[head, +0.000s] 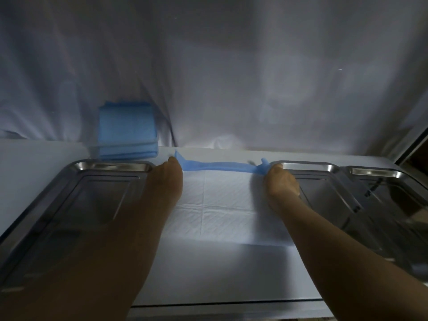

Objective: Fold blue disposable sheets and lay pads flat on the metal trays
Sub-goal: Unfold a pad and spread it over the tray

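Blue crinkled far edge of the white quilted pad (228,202) is pinched at both corners: left hand (170,179) closed on the left corner, right hand (283,181) closed on the right one, fingertips hidden behind the knuckles so the exact finger placement can't be read. Blue strip is pulled taut between the two grips and raised slightly off the surface. Pad itself lies white side up, creased into quarters, flat on the white tabletop (220,274), near edge well toward the camera. Left of the pad, touching or just overlapping its edge: large stainless steel tray (111,166), with the left forearm crossing above its right rim. Right of the pad: second steel tray (308,167), and just beyond that a third steel tray (375,173), rims side by side. Behind the left tray, far-left of the pad: stack of folded blue disposable sheets (127,132), leaning against the white draped backdrop cloth (231,77).
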Demonstrator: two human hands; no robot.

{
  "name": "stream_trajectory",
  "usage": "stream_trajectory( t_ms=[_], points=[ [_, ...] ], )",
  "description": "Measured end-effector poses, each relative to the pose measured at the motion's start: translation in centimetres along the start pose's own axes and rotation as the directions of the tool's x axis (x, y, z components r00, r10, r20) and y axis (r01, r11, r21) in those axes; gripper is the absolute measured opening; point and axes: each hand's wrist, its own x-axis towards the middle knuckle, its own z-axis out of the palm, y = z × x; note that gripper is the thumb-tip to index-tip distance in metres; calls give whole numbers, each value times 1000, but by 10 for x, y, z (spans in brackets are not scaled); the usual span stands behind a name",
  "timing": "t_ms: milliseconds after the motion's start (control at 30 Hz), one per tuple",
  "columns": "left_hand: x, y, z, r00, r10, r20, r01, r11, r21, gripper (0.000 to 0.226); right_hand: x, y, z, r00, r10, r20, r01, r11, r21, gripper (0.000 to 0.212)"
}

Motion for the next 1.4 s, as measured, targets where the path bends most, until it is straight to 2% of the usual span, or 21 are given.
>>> stream_trajectory(
  t_ms=[100, 167, 200, 267, 333, 367, 400, 467, 500, 567, 633, 733, 867, 900, 967, 1033, 1100, 1233, 1300, 1333, 1400],
  points=[
    [-9, 14, -17, 998, -41, -47, 42, 999, 28, 32, 10, -2, 5, 999, -30, 45, 34, 997, -75, 55],
    [-22, 32, -27, 999, 30, -25, -33, 995, -96, 42, 5, -2, -1, 998, -47, 34, 50, 995, -85, 52],
    [-32, 41, -29, 997, 62, 53, -52, 983, -177, 46, 0, -2, -5, 999, -52, 12, 53, 996, -74, 45],
    [-54, 56, -31, 943, 111, 312, -29, 966, -258, 58, -13, -3, -14, 990, -92, -109, 81, 992, -94, 29],
    [-73, 63, -21, 888, 129, 442, -39, 978, -207, 65, -35, -6, -21, 928, -244, -282, 170, 950, -263, 25],
    [-79, 62, -15, 882, 122, 455, -38, 981, -189, 66, -44, -7, -18, 862, -363, -353, 263, 917, -299, 27],
    [-81, 61, -12, 887, 110, 448, -31, 983, -180, 65, -54, -9, -14, 801, -476, -364, 403, 877, -260, 31],
    [-83, 59, -9, 897, 98, 430, -29, 986, -164, 61, -77, -13, -4, 752, -629, -198, 631, 774, -59, 40],
    [-83, 59, -9, 898, 91, 429, -29, 988, -149, 58, -89, -14, 2, 749, -660, -51, 662, 749, 21, 45],
    [-85, 57, -9, 897, 69, 436, -15, 992, -126, 55, -103, -8, 15, 740, -645, 188, 658, 753, -4, 50],
    [-86, 51, -7, 897, 41, 440, 17, 992, -128, 55, -106, 4, 22, 747, -606, 275, 652, 748, -123, 52],
    [-88, 40, -3, 904, 25, 428, 35, 991, -131, 60, -101, 25, 16, 791, -545, 279, 605, 764, -224, 55],
    [-88, 35, -3, 904, 15, 428, 46, 990, -132, 62, -96, 42, 12, 850, -464, 249, 517, 825, -228, 62],
    [-88, 35, -5, 909, 47, 415, 16, 989, -146, 62, -96, 42, 12, 851, -463, 247, 516, 826, -228, 62],
    [-93, 36, -10, 905, 224, 362, -154, 965, -211, 61, -95, 42, 13, 849, -466, 250, 520, 821, -235, 62],
    [-101, 38, -14, 828, 433, 357, -326, 889, -323, 66, -93, 40, 11, 845, -465, 262, 526, 812, -253, 61],
    [-107, 40, -17, 771, 504, 389, -366, 851, -377, 68, -95, 38, 6, 834, -469, 292, 540, 804, -251, 63],
    [-107, 46, -32, 798, 471, 376, -375, 876, -302, 46, -114, 31, -17, 810, -471, 351, 538, 834, -122, 60],
    [-108, 53, -43, 797, 450, 403, -365, 890, -273, 41, -128, 30, -32, 809, -461, 365, 495, 869, 2, 59],
    [-110, 55, -48, 795, 437, 421, -333, 894, -300, 41, -135, 30, -40, 811, -453, 370, 447, 888, 108, 60],
    [-109, 53, -60, 807, 406, 430, -178, 860, -478, 40, -147, 34, -58, 798, -441, 411, 291, 879, 378, 57]
  ],
)
